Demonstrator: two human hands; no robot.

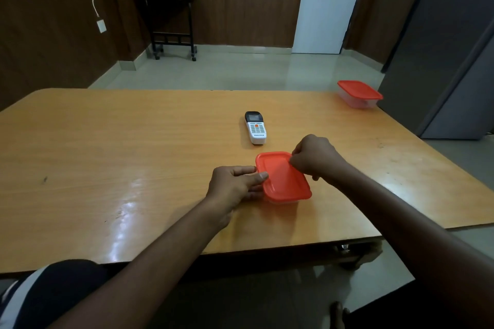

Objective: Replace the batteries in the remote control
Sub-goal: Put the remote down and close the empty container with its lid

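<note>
A white remote control [256, 128] with a dark display lies face up on the wooden table [107, 155], just beyond my hands. In front of it stands a small clear box with an orange lid [283, 177]. My left hand [235, 184] grips the box's left side, thumb on the lid's edge. My right hand [315, 155] pinches the lid's far right corner with curled fingers. What the box contains is hidden by the lid. No batteries are visible.
A second clear box with an orange lid [359, 94] sits at the table's far right corner, next to a grey cabinet [441, 61]. A small black side table [171, 24] stands against the far wall, and a white door [328, 2] lies beyond.
</note>
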